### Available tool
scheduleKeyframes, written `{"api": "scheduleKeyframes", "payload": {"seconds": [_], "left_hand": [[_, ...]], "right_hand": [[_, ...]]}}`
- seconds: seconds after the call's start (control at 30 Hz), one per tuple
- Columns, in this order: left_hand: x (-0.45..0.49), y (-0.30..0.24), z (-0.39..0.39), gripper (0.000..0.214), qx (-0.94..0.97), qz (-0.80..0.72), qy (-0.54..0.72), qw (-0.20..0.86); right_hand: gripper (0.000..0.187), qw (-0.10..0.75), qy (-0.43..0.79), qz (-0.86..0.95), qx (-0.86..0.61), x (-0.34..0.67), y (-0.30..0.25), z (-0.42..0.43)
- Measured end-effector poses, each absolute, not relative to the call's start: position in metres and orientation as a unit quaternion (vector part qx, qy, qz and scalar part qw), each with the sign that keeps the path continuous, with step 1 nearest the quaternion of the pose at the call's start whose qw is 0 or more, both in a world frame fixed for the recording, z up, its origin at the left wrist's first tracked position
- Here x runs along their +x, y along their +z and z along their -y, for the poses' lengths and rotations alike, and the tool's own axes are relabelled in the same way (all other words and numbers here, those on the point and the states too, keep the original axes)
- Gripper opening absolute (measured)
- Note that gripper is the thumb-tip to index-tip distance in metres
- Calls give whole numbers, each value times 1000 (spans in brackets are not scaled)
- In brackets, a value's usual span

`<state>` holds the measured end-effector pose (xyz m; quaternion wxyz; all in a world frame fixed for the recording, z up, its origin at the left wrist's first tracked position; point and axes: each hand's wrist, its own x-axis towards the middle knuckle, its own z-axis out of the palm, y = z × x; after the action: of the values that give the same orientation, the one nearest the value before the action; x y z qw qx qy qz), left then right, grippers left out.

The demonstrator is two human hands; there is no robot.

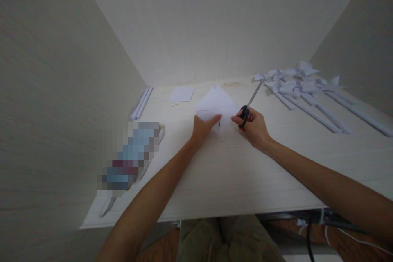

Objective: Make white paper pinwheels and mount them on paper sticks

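Note:
My left hand (204, 127) grips the lower left part of a white paper square (216, 100), its thumb lying on top. Slits run into the sheet, which is turned with one corner pointing away from me. Black-handled scissors (245, 114) are in my right hand (254, 127), the blades pointing up and away to the right, off the paper. The thumb and fingertips of this hand are at the paper's right corner; whether they pinch it, I cannot tell.
Paper pinwheels (294, 82) with rolled paper sticks lie at the back right. Another paper square (182, 93) rests behind my left hand, and paper rolls (141, 103) lie by the left wall. A pixelated item (135, 153) is at the left. Walls (215, 24) enclose the table (215, 188).

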<state>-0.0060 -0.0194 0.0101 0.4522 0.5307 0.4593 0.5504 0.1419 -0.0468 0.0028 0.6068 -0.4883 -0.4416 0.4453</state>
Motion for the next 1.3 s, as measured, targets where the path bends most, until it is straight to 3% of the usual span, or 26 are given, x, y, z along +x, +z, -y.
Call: {"api": "scheduleKeyframes", "payload": {"seconds": [0.27, 0.63, 1.3], "left_hand": [[-5, 12, 21, 26, 550, -433, 539, 468], [-4, 11, 18, 24, 501, -476, 570, 444], [-2, 11, 17, 22, 538, -455, 568, 424]], "right_hand": [[27, 646, 442, 415, -464, 142, 3, 44], [35, 523, 489, 540, -443, 138, 4, 52], [35, 541, 437, 547, -466, 132, 3, 55]]}}
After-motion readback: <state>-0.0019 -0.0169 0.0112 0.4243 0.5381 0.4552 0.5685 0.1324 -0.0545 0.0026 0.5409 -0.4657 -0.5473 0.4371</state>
